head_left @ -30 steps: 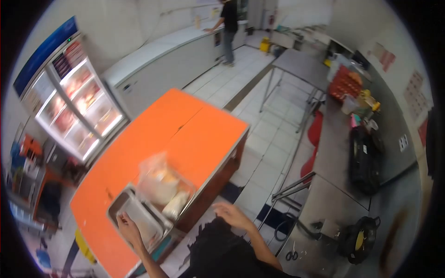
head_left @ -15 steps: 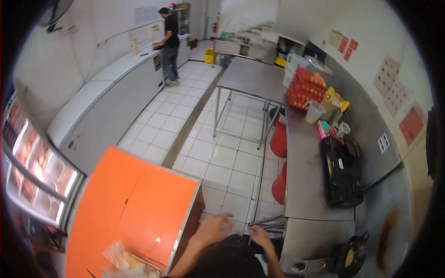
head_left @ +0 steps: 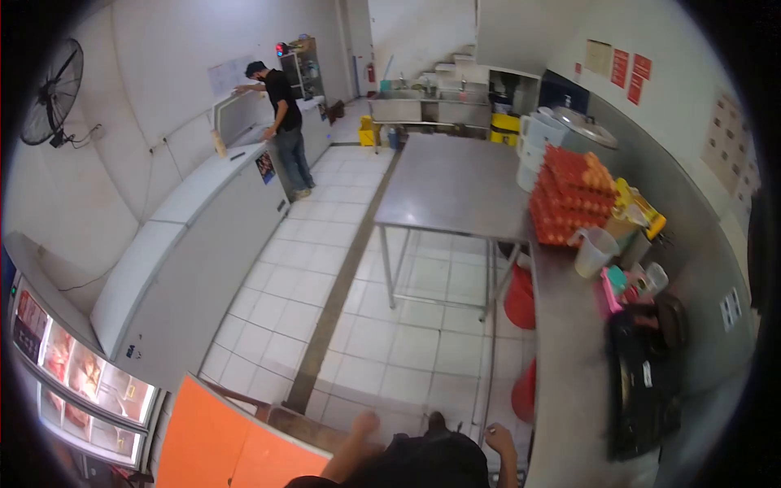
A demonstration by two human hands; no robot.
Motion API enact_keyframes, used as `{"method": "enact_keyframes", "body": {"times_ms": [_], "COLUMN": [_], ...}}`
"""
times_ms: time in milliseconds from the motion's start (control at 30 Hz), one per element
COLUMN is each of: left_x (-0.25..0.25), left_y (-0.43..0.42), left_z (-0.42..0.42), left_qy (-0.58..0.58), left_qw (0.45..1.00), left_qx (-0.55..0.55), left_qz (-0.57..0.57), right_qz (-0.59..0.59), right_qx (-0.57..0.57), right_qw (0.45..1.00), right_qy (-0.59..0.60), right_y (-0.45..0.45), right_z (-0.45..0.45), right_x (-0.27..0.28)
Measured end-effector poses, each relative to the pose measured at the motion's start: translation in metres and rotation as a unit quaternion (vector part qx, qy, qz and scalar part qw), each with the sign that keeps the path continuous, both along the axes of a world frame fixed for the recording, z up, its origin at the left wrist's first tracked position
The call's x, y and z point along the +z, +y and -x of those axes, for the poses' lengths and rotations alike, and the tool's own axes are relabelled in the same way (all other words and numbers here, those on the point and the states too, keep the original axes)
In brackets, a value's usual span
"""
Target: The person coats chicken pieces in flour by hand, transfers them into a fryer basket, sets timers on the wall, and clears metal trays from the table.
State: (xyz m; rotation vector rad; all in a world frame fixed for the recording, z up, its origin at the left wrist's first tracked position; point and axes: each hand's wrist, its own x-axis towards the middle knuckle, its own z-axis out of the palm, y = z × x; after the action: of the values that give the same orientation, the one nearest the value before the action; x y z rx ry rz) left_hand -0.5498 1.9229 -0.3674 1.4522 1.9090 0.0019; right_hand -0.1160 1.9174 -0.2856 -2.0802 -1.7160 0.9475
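My left hand (head_left: 364, 435) is low in the view, beside the near corner of the orange table (head_left: 236, 439). It is smeared by motion, so its fingers cannot be made out. On the other side of my dark clothing, my right hand (head_left: 499, 439) hangs near the edge of the long steel counter (head_left: 561, 374). Its fingers are curled closed, and whether they hold anything small cannot be told. Neither hand touches the table or the counter. One of my dark shoes (head_left: 437, 422) shows on the tiles between them.
A steel table (head_left: 455, 183) stands ahead. The counter bears red egg trays (head_left: 569, 195), a plastic jug (head_left: 596, 250) and a black case (head_left: 643, 390). At the left, a person (head_left: 285, 122) holds up the lid of a chest freezer (head_left: 211, 244). Red stools (head_left: 521, 297) sit under the counter.
The view has swung up and moved forward past the orange table; the metal trays and bag on it have left the view. The far person has raised the freezer lid. My hands have moved apart.
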Motion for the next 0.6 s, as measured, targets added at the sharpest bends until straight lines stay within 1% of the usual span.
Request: {"method": "enact_keyframes", "body": {"times_ms": [33,67,100,133,167,200,233,267,300,333,400,500,533,567,600], "left_x": [-0.021,0.022,0.053,0.086,0.075,0.067,0.021,-0.024,-0.061,-0.056,-0.054,-0.058,-0.06,-0.065,-0.066], "left_y": [-0.004,-0.005,-0.007,-0.008,-0.005,0.0,-0.013,-0.025,-0.032,-0.03,-0.007,0.042,0.063,0.093,0.13], "left_z": [0.019,0.03,0.028,0.025,0.032,0.038,0.054,0.07,0.085,0.096,0.13,0.201,0.228,0.257,0.284], "left_qy": [0.048,0.001,-0.033,-0.068,-0.116,-0.153,-0.172,-0.191,-0.207,-0.216,-0.225,-0.234,-0.239,-0.242,-0.229], "left_qw": [0.998,0.997,0.994,0.989,0.98,0.934,0.917,0.898,0.877,0.851,0.81,0.76,0.748,0.748,0.772], "left_qx": [0.002,-0.057,-0.08,-0.101,0.087,0.288,0.329,0.37,0.411,0.452,0.508,0.567,0.582,0.584,0.564], "left_qz": [0.034,0.05,0.064,0.08,0.136,0.147,0.146,0.143,0.138,0.156,0.188,0.212,0.213,0.203,0.183], "right_qz": [-0.055,-0.078,-0.094,-0.067,-0.116,-0.119,-0.123,-0.127,-0.131,-0.126,-0.075,-0.06,-0.083,-0.111,-0.082], "right_qx": [0.04,0.102,0.165,0.126,0.163,0.189,0.215,0.239,0.263,0.272,0.292,0.299,0.285,0.272,0.261], "right_qw": [0.998,0.991,0.98,0.99,0.979,0.973,0.966,0.959,0.951,0.95,0.947,0.945,0.944,0.94,0.947], "right_qy": [-0.014,-0.031,-0.053,-0.01,0.039,0.056,0.074,0.082,0.09,0.088,0.109,0.122,0.147,0.171,0.166], "right_y": [0.05,0.101,0.152,0.197,0.241,0.283,0.322,0.357,0.386,0.409,0.459,0.505,0.512,0.52,0.522], "right_z": [0.013,0.029,0.043,0.068,0.092,0.117,0.145,0.177,0.208,0.237,0.293,0.362,0.38,0.396,0.409], "right_x": [-0.006,-0.008,-0.001,0.022,0.034,0.045,0.055,0.077,0.093,0.093,0.09,0.072,0.055,0.038,0.031]}}
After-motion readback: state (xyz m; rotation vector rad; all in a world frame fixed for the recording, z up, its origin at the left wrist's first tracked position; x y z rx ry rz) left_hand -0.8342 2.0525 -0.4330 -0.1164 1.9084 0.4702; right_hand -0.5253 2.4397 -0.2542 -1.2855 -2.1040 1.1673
